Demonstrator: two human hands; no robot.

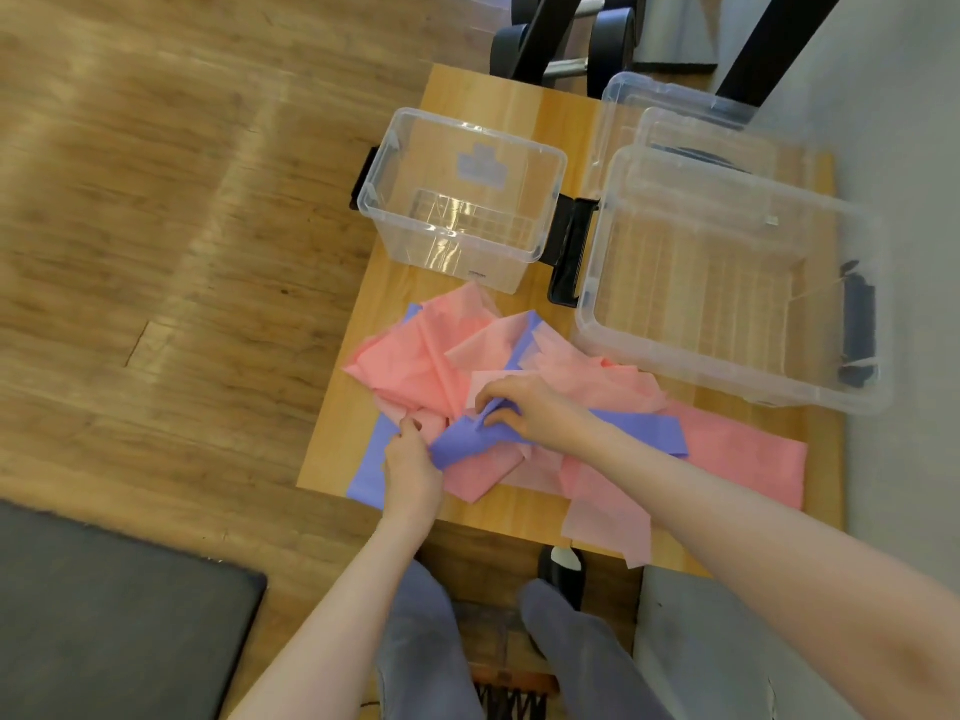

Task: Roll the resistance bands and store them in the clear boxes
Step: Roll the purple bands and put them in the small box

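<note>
A tangled heap of flat pink resistance bands [415, 366] and purple resistance bands [644, 433] lies on a small wooden table [467, 96]. My left hand [410, 467] grips a bunched part of a purple band [462, 444] at the heap's near left. My right hand [519, 407] pinches the same purple band just to the right, on top of the pink ones. A small clear box [384, 210] stands behind the heap, nothing inside. A larger clear box [597, 304] sits to its right, nothing in it either.
Another clear box [623, 90] stands behind the large one at the table's back right. Dumbbells [608, 33] and black rack legs are beyond the table. A dark mat [104, 615] lies on the wood floor at the near left. My legs are under the table's near edge.
</note>
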